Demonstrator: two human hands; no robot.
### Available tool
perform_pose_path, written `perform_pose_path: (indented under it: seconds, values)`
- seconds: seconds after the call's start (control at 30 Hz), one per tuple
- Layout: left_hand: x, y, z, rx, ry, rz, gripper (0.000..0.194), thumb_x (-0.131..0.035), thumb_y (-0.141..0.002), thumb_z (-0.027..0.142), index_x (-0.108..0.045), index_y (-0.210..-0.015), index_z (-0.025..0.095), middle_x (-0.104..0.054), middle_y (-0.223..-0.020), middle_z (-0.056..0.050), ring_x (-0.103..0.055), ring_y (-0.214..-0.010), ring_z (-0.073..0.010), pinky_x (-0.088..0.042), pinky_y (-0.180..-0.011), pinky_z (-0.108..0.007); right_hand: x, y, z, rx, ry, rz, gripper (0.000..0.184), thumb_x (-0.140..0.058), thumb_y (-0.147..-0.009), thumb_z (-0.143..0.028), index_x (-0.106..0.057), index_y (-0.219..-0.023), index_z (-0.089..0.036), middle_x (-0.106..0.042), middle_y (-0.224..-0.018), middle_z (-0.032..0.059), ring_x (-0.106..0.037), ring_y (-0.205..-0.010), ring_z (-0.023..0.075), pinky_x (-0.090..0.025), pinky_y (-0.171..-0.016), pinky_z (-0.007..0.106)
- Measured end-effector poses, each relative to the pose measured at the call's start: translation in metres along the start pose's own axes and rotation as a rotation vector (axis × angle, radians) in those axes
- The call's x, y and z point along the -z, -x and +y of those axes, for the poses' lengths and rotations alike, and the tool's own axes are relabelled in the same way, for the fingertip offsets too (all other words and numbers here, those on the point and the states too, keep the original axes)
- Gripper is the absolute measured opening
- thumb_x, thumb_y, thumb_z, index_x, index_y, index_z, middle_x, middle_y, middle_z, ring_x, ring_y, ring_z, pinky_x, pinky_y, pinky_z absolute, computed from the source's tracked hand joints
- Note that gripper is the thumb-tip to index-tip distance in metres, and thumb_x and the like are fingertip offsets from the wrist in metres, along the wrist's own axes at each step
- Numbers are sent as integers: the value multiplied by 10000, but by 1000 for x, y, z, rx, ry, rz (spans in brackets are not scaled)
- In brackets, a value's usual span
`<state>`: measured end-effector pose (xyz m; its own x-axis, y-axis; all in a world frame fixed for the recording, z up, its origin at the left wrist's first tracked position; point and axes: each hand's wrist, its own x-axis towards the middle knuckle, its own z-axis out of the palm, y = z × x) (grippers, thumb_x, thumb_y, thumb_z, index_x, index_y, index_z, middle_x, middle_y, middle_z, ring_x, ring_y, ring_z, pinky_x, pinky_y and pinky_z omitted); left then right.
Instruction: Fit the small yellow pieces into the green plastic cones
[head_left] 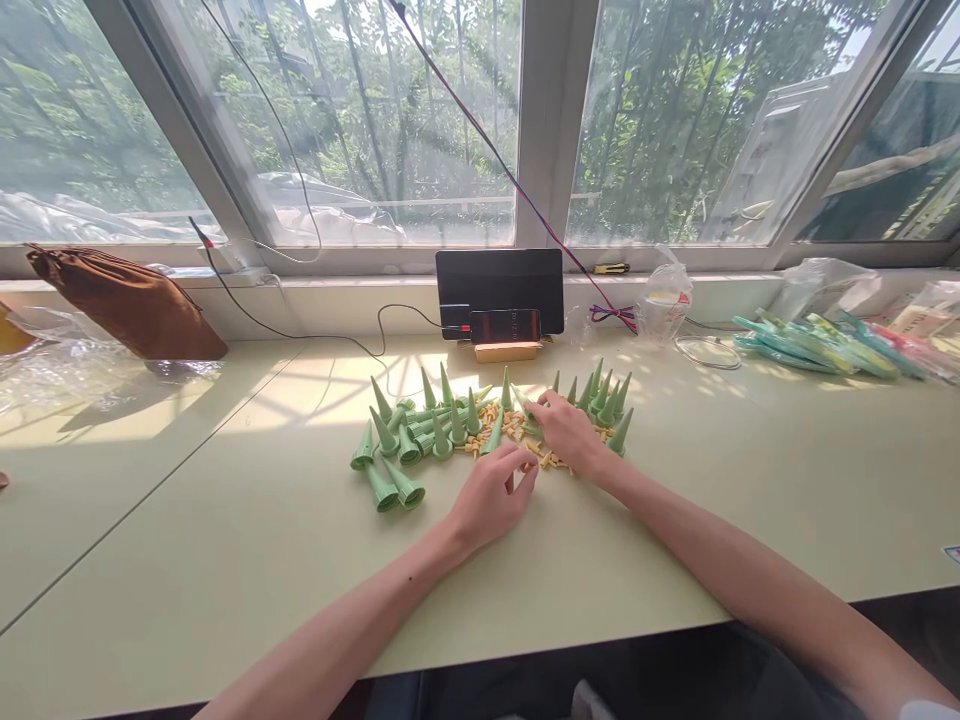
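Observation:
My right hand (568,428) is closed round a light green plastic cone (521,400), whose tip points up and to the left. My left hand (489,497) is curled, thumb and forefinger pressed together at the near edge of a pile of small tan plastic pegs (551,459). What it pinches, if anything, is too small to make out. Just behind its knuckles leans another green cone (493,434). Several more cones stand upright or lie on their sides left of the pile, two of them (405,486) nearest me. A further group of upright cones (604,398) stands to the right.
A black tablet (499,285) and a phone (504,326) lean on a small stand (507,352) behind the pile. A brown drawstring bag (131,305) lies far left. Green packets (817,345) and a clear plastic bag (664,298) are at the right. Cables cross the back of the table.

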<state>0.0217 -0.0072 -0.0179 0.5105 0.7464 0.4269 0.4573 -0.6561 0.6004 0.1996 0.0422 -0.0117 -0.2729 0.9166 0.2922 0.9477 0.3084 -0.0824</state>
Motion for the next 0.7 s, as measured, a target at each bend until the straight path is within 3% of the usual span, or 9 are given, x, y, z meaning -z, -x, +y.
perform_pose_path:
  seconds: [0.3, 0.7]
  values:
    - [-1, 1, -2, -4, 14, 3, 112, -502, -909, 185, -601, -857, 191, -596, -826, 13, -421, -535, -69, -391, -599, -220, -3, -2, -1, -16, -68, 55, 250, -404, -835, 35, -542, -856, -172, -503, -859, 31, -427, -618, 120, -270, -548, 217]
    - [-1, 1, -3, -16, 19, 3, 98, -510, -905, 177, -598, -865, 189, -596, -834, 19, -415, -532, -58, -388, -594, -212, -5, -3, -1, -39, -67, 82, 230, -418, -813, 36, -496, -882, -169, -472, -861, 26, -293, -526, 101, -218, -511, 227]
